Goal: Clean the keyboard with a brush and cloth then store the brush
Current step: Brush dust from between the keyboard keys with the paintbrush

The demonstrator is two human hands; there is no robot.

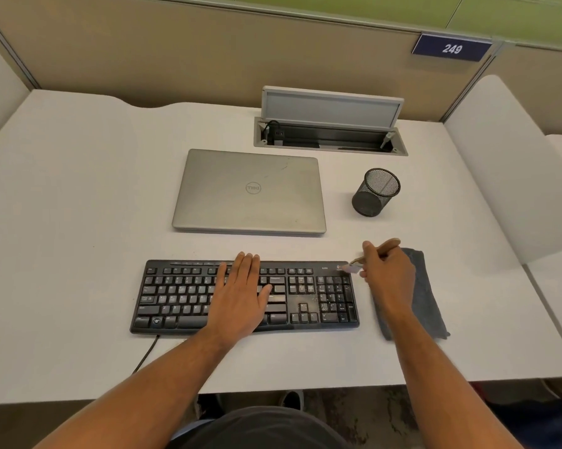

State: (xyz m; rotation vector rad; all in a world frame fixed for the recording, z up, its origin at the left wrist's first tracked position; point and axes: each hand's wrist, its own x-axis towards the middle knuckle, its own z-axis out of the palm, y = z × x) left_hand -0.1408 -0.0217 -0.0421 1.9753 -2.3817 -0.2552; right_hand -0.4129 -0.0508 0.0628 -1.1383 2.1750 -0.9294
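A black keyboard (182, 296) lies on the white desk (62, 205), with pale dust around its arrow keys and number pad. My left hand (242, 291) rests flat on the middle keys, fingers straight. My right hand (388, 275) grips a small brush (357, 263) with a wooden handle; its bristles touch the keyboard's top right corner. A folded dark grey cloth (427, 303) lies just right of the keyboard, partly under my right hand and forearm.
A closed silver laptop (250, 192) sits behind the keyboard. A black mesh pen cup (375, 192) stands to its right. An open cable hatch (329, 134) is set in the desk further back. The keyboard's cable (146, 351) runs off the front edge.
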